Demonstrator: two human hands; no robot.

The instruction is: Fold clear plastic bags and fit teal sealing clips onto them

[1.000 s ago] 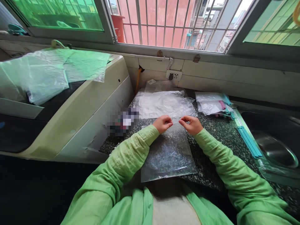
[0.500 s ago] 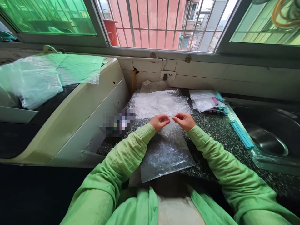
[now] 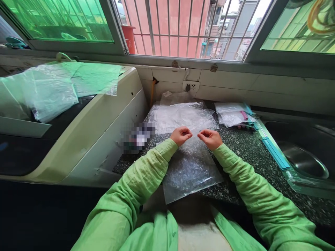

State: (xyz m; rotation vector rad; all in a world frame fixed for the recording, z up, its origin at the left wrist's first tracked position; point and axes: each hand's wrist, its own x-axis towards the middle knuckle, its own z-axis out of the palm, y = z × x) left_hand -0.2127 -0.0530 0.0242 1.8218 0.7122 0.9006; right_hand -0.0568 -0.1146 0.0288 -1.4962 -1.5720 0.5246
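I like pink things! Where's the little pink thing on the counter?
In the head view, the pink strip lies on the pile of small clear bags at the back right of the counter, just left of the sink.

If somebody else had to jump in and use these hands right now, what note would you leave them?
Left hand: fingers pinched on the far edge of the clear plastic bag, left of its middle.
Right hand: pinching the same edge, a little to the right; a small gap between the two grips.
The bag lies flat on the speckled counter, its near edge hanging over the front.
A pile of clear bags sits just behind it; more bags with coloured strips lie to the right, near the sink.
Done: bag laid out, far edge gripped.
Left: whether that edge is sealed cannot be told; check it.
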